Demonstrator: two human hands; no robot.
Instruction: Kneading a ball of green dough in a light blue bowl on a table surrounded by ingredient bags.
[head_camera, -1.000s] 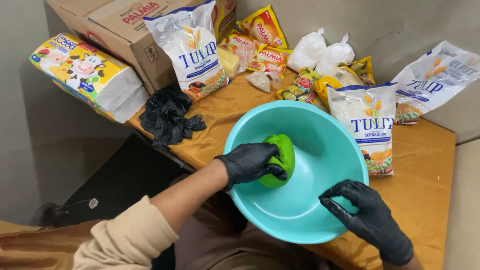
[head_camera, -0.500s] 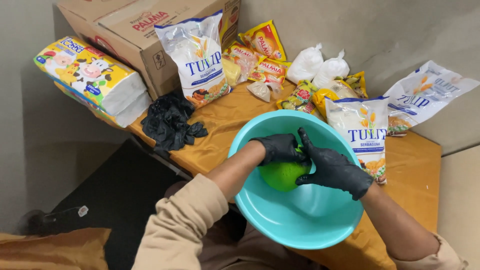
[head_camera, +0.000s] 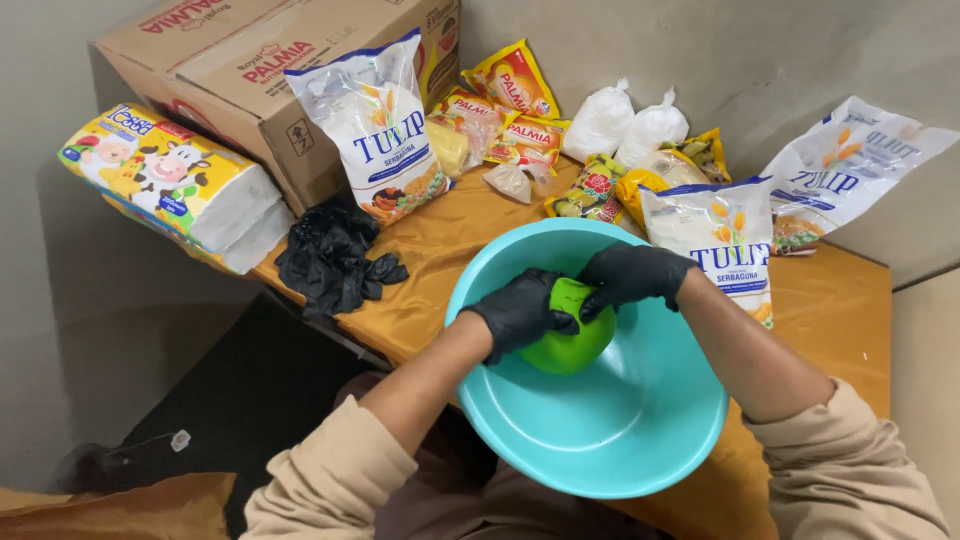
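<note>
A large turquoise plastic basin (head_camera: 640, 440) rests on a table draped in orange cloth (head_camera: 440, 260). Inside it both of my hands wear black gloves and hold a small green bowl-shaped object (head_camera: 575, 340) above the basin's bottom. My left hand (head_camera: 520, 312) grips its left side. My right hand (head_camera: 630, 275) closes on its top right edge with the fingertips. Part of the green object is hidden under my fingers.
Two upright white flour bags (head_camera: 375, 130) (head_camera: 720, 240) stand behind the basin, an emptied one (head_camera: 840, 170) lies far right. Yellow packets (head_camera: 510, 85), tied white plastic bags (head_camera: 625, 125), a cardboard box (head_camera: 230, 70), a tissue pack (head_camera: 170, 190) and a heap of black gloves (head_camera: 335, 255) surround them.
My right hand came off the basin's rim and reached in to join the left on the green object. The view also shifted slightly.
</note>
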